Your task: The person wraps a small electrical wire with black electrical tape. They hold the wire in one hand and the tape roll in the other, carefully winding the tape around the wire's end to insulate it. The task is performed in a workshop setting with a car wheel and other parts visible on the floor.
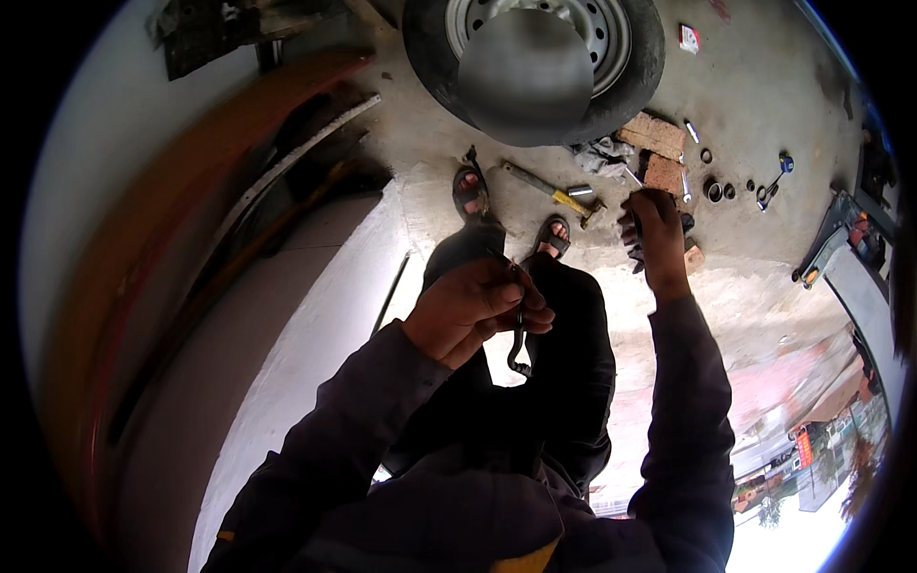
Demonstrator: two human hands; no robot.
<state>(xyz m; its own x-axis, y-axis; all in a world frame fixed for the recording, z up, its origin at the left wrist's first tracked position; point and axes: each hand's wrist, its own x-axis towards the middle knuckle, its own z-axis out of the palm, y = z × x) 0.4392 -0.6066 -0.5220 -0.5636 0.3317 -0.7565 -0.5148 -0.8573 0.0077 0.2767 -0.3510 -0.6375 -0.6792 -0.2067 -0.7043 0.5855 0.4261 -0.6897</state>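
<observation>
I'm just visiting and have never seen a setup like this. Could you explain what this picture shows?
There's no robot here: a person works with bare hands. The one picture comes from the left of two wide fisheye cameras worn on their head, looking down, so straight edges bend near the rim.

The left hand holds a dark, curved piece. The right hand reaches down beside the bricks; I can't tell whether it grips anything.

On the floor lie a hammer, a grey rag and small dark rings. Beyond is a wheel, partly covered by a blurred patch.
</observation>
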